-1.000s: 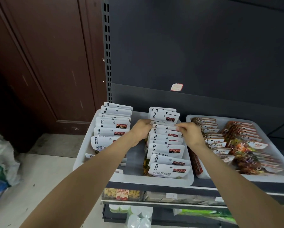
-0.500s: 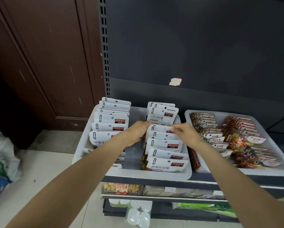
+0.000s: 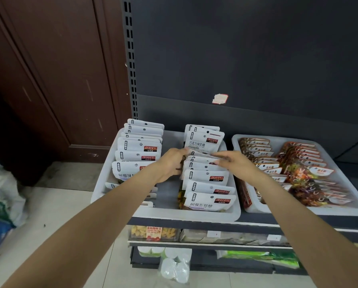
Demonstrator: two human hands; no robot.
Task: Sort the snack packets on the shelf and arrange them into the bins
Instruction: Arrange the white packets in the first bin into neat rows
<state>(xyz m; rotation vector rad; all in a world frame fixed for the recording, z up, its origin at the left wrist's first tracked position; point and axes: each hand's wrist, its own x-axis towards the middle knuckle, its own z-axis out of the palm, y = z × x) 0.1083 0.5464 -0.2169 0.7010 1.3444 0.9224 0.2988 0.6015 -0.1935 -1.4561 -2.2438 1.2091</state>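
Note:
A white bin point(image 3: 165, 214) on the dark shelf holds two rows of white snack packets with red labels, a left row point(image 3: 138, 146) and a right row point(image 3: 207, 177). My left hand point(image 3: 170, 164) grips the left edge of packets in the middle of the right row. From the other side my right hand point(image 3: 234, 163) pinches the top edges of the same packets. Behind my hands the packets point(image 3: 204, 138) at the back of that row stand more upright. A second white bin point(image 3: 311, 210) to the right holds orange and dark packets point(image 3: 298, 169).
A dark back panel point(image 3: 246, 59) with a torn sticker point(image 3: 220, 98) rises behind the bins. Lower shelves hold boxed snacks point(image 3: 153, 232) and green packs point(image 3: 261, 256). White rolls point(image 3: 174, 267) lie on the floor. A brown door point(image 3: 49, 80) and bags point(image 3: 1, 196) are at left.
Both hands stay on the middle packets of the right row and have shifted slightly toward me along it. The back packets now stand a little apart from the ones I hold.

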